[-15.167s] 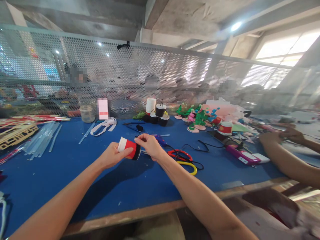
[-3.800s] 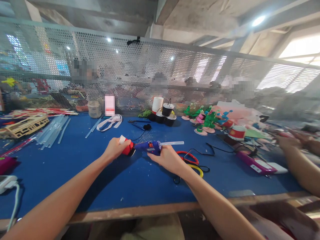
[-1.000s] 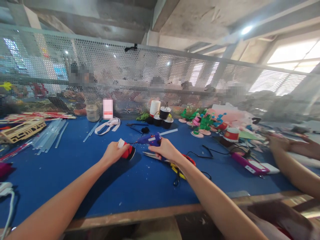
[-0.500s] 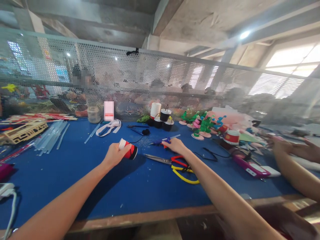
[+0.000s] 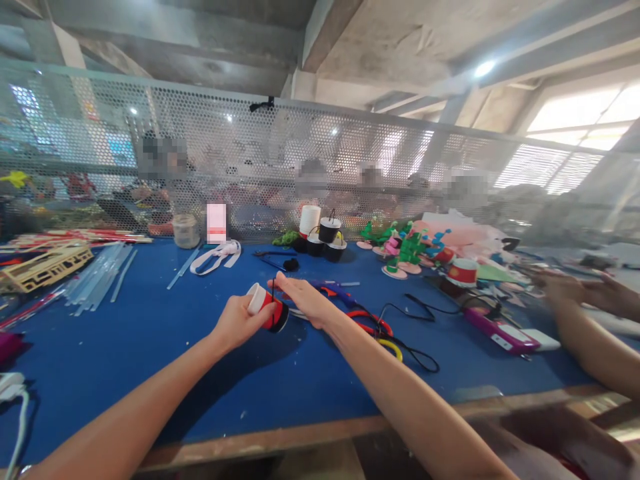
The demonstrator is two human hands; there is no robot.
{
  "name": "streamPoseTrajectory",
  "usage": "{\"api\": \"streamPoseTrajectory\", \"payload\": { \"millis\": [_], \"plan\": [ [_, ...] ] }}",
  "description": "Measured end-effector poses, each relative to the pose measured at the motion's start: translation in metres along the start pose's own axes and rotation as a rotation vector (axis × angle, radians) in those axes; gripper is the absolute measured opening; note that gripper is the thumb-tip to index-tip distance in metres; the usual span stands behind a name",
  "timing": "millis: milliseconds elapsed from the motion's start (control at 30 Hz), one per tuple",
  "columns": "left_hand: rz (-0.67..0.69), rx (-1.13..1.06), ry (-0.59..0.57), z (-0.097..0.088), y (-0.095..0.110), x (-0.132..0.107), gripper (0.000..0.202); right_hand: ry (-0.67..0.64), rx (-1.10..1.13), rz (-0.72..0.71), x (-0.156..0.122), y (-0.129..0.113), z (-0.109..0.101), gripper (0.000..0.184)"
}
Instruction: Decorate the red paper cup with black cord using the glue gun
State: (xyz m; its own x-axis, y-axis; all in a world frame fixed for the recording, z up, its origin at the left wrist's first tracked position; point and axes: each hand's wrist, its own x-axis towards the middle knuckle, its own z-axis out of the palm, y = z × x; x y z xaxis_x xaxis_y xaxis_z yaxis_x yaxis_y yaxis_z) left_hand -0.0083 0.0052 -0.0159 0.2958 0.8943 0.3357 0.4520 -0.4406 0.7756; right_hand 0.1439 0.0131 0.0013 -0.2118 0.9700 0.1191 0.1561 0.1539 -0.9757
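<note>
My left hand (image 5: pixel 239 322) grips a small paper cup (image 5: pixel 268 307) with a white rim, a red side and a black band, tilted on its side above the blue table (image 5: pixel 150 353). My right hand (image 5: pixel 303 298) is at the cup's black end, thumb and forefinger pinched on a thin black string (image 5: pixel 273 291) that stands up from the cup. The blue glue gun (image 5: pixel 334 289) lies on the table just behind my right hand.
Scissors with red and yellow handles (image 5: pixel 374 327) and a black cord lie right of my hand. Black cups (image 5: pixel 325 238), foam figures (image 5: pixel 407 248), clear glue sticks (image 5: pixel 98 274) and a wooden frame (image 5: pixel 44 264) line the back. Another person's arms (image 5: pixel 585 313) work at the right. Mesh screen behind.
My right hand has let go of the glue gun, which now lies on the table, and has come back to the cup to pinch the black string. The cup is lifted slightly.
</note>
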Motion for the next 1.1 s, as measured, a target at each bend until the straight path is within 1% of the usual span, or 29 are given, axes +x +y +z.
{"api": "streamPoseTrajectory", "payload": {
  "millis": [67, 133, 233, 333, 400, 533, 633, 767, 833, 1100],
  "plan": [
    [0.011, 0.003, -0.024, 0.002, -0.002, -0.001, 0.034, 0.053, 0.190, 0.004, -0.002, 0.003, 0.001, 0.043],
    [0.017, -0.006, -0.042, 0.003, -0.003, -0.001, 0.034, 0.074, 0.333, 0.016, -0.005, 0.004, 0.001, 0.038],
    [0.014, -0.027, -0.056, 0.004, -0.003, -0.001, 0.035, 0.062, 0.403, 0.010, -0.009, 0.004, 0.003, 0.028],
    [-0.016, -0.057, -0.072, 0.004, -0.001, -0.001, 0.036, 0.066, 0.374, -0.017, -0.010, 0.004, 0.005, 0.025],
    [-0.047, -0.100, -0.076, 0.004, 0.000, 0.000, 0.037, 0.109, 0.331, -0.045, -0.010, 0.006, 0.005, 0.024],
    [-0.138, -0.227, -0.042, 0.003, 0.000, 0.004, 0.037, 0.202, 0.230, -0.126, -0.008, 0.007, 0.000, 0.024],
    [-0.198, -0.285, -0.023, 0.003, 0.001, 0.006, 0.037, 0.226, 0.193, -0.160, -0.007, 0.007, -0.003, 0.024],
    [-0.258, -0.306, 0.003, 0.001, 0.003, 0.007, 0.036, 0.260, 0.140, -0.177, -0.006, 0.008, -0.005, 0.025],
    [-0.262, -0.297, 0.011, 0.001, 0.005, 0.006, 0.036, 0.277, 0.114, -0.176, -0.005, 0.010, -0.006, 0.025],
    [-0.223, -0.238, -0.019, 0.001, 0.008, 0.005, 0.037, 0.306, -0.030, -0.175, 0.000, 0.018, -0.008, 0.026]
  ]
}}
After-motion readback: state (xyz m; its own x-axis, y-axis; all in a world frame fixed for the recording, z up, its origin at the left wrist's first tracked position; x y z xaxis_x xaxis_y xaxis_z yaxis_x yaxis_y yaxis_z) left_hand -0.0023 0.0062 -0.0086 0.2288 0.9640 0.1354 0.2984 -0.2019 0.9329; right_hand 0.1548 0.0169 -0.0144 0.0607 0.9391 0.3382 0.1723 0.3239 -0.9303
